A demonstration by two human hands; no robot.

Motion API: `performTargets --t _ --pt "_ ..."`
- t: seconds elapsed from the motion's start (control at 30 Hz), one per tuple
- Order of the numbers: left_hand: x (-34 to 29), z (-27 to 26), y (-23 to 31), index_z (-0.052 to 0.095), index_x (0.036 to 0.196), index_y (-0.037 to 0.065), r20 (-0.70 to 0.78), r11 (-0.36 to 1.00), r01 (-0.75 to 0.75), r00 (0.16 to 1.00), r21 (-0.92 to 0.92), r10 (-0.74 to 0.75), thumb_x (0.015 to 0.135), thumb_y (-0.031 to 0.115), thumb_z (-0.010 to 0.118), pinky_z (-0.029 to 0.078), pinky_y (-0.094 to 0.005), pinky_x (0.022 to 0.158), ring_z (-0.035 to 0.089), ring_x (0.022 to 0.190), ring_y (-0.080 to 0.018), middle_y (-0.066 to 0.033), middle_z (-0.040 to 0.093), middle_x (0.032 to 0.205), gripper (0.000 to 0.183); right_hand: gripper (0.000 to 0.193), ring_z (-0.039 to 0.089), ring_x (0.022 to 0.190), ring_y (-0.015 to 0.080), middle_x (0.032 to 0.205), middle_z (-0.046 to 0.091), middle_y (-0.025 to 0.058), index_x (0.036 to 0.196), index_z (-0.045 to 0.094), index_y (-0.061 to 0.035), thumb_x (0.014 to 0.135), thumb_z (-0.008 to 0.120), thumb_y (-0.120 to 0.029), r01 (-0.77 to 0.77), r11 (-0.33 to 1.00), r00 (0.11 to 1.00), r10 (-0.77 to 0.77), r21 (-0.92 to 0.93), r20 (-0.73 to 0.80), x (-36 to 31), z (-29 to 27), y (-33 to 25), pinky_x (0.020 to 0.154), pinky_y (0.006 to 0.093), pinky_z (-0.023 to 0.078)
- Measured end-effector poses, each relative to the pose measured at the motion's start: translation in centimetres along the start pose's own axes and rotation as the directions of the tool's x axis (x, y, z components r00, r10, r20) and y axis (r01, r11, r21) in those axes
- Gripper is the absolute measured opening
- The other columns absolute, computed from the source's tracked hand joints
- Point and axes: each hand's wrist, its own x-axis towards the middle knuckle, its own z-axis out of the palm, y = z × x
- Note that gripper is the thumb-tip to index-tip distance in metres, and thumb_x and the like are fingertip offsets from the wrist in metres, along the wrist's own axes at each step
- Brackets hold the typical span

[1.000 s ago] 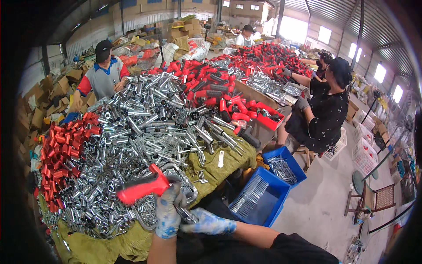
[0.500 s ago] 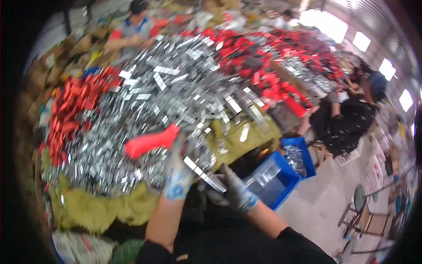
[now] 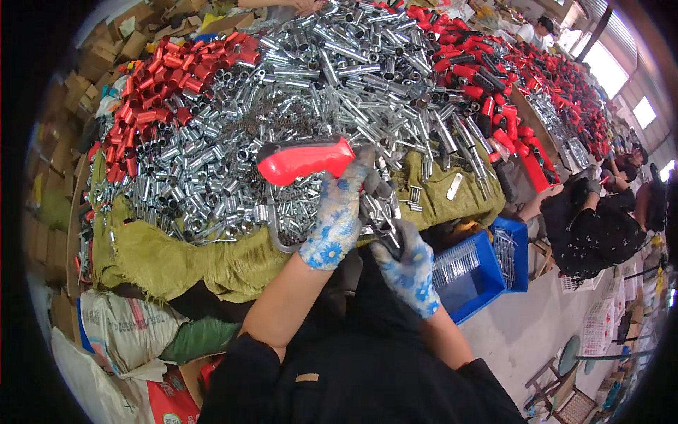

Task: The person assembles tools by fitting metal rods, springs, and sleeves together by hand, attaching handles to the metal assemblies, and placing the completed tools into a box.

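My left hand [image 3: 339, 212], in a white glove with blue flowers and grey fingers, is closed around one end of a red and black plastic tool handle [image 3: 305, 160]. The handle points left above the pile of metal parts. My right hand [image 3: 409, 268], gloved alike, is close below and to the right, its fingers closed on a slim shiny metal part [image 3: 385, 234]. That part's far end lies close to my left fingers; whether the two pieces touch I cannot tell. Around my hands lie loose chrome tubes [image 3: 212, 184] and small screws or pins [image 3: 300, 208].
Red metal sleeves [image 3: 152, 92] are heaped at left, red-black handles [image 3: 487, 71] at right. Green woven sacking [image 3: 162, 258] covers the table's front edge. Blue bins [image 3: 470, 279] with metal rods stand right. A co-worker in black [image 3: 600, 219] sits at far right; another person's arms show at top.
The view has tilted and sharpened. My left hand still holds the red handle, and my right hand has come nearer to it with the metal part.
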Motion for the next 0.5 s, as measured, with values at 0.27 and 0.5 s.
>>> performTargets --t 0.27,0.5 --pt "0.7 -1.1 0.1 0.057 0.099 0.006 -0.1 1.0 -0.004 0.995 -0.013 0.003 0.086 0.035 0.065 0.053 -0.0412 0.078 0.048 0.057 -0.0135 0.0029 0.041 0.06 0.033 0.051 0.037 0.043 0.008 0.062 0.05 -0.0005 0.095 0.057 -0.0024 0.091 0.046 -0.052 -0.036 0.999 0.995 0.033 -0.027 -0.099 0.4 1.6 0.4 0.041 0.0225 0.031" --pt "1.5 -2.2 0.7 0.058 0.098 0.007 -0.012 0.999 -0.034 0.999 -0.019 0.034 0.087 0.033 0.063 0.053 -0.0349 0.069 0.05 0.059 -0.0142 0.002 0.043 0.062 0.029 0.042 0.06 0.068 0.0138 0.081 0.064 0.0054 0.11 0.056 -0.0005 0.082 0.068 -0.03 -0.426 0.845 0.878 0.3 0.323 0.372 -0.1 0.7 1.3 0.06 0.0276 0.049"
